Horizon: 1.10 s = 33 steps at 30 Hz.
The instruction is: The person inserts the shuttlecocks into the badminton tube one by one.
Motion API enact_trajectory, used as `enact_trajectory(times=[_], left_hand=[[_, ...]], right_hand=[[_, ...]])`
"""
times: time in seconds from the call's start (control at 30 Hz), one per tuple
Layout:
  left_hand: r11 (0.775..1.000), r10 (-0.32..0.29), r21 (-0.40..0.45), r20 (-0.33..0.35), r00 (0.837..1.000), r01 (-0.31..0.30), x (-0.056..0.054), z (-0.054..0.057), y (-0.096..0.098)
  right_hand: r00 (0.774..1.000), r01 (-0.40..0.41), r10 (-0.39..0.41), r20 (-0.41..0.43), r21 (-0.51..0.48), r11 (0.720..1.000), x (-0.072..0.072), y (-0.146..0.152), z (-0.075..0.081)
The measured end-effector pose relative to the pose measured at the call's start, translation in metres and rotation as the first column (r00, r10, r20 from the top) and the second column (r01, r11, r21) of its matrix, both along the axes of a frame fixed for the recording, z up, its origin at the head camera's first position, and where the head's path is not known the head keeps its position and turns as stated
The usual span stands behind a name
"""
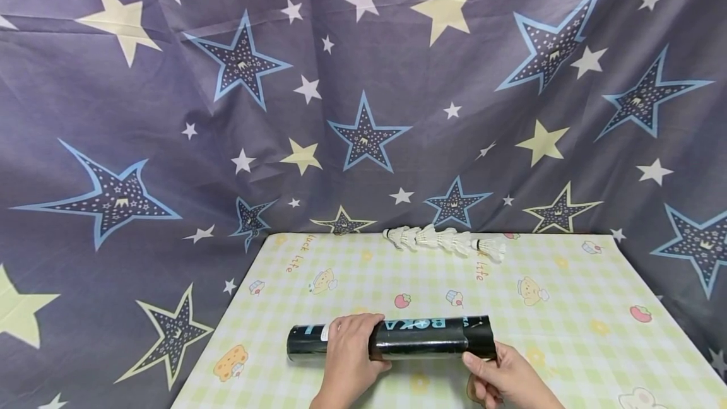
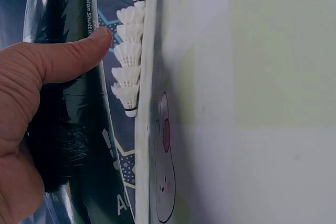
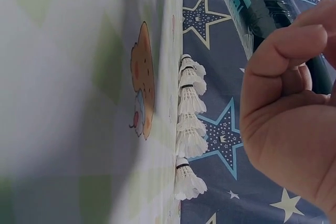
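A black shuttlecock tube (image 1: pixel 423 336) with light-blue lettering lies crosswise over the near part of the table. My left hand (image 1: pixel 352 346) grips it left of its middle, and the thumb (image 2: pixel 79 56) lies along the printed side in the left wrist view. At the tube's right end my right hand (image 1: pixel 505 374) pinches the rim, thumb in front and the other fingers curled below. The right wrist view shows those fingers (image 3: pixel 283 56) bent beside the dark tube (image 3: pixel 257 3). What is inside the tube is hidden.
Along the table's back edge lies a row of nested white shuttlecocks (image 1: pixel 434 238), with a single shuttlecock (image 1: pixel 491 249) at its right end. A light green checked cloth (image 1: pixel 568 346) covers the table. Behind hangs a dark curtain (image 1: pixel 352 62) printed with stars.
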<state>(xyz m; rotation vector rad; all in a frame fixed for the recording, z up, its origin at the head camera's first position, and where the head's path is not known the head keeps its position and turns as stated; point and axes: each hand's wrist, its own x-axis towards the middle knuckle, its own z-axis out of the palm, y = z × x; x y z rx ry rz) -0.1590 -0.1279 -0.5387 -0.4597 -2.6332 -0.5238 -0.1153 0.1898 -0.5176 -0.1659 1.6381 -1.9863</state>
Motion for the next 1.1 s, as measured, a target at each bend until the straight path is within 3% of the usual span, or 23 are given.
enact_trajectory(times=[0.43,0.57,0.67,0.77,0.87,0.93,1.1], left_hand=[[1.000,0.006,-0.002,0.000,1.000,-0.006,0.000,0.000,-0.003],[1.000,0.018,0.005,-0.018,1.000,-0.018,0.000,-0.001,-0.004],[1.000,0.027,0.009,-0.027,0.999,-0.027,-0.001,-0.001,-0.006],[1.000,0.029,0.002,-0.028,0.999,-0.029,-0.002,-0.001,-0.008],[1.000,0.027,-0.005,-0.016,0.999,-0.028,-0.002,-0.001,-0.009],[1.000,0.023,-0.007,-0.001,1.000,-0.023,-0.002,-0.001,-0.009],[1.000,-0.003,-0.006,0.020,1.000,0.003,0.001,-0.003,-0.009]], right_hand=[[1.000,-0.006,0.007,-0.015,0.025,1.000,-0.002,0.007,0.002],[0.992,0.032,-0.019,-0.129,0.103,0.994,-0.006,0.033,0.013],[0.959,0.117,-0.078,-0.274,0.129,0.985,-0.016,0.058,0.020],[0.918,0.265,-0.185,-0.352,0.197,0.944,-0.038,0.071,0.026],[0.907,0.352,-0.240,-0.346,0.310,0.883,-0.072,0.072,0.027],[0.917,0.343,-0.215,-0.335,0.393,0.853,-0.097,0.067,0.026],[0.924,0.264,-0.071,-0.377,0.490,0.831,-0.151,0.055,0.020]])
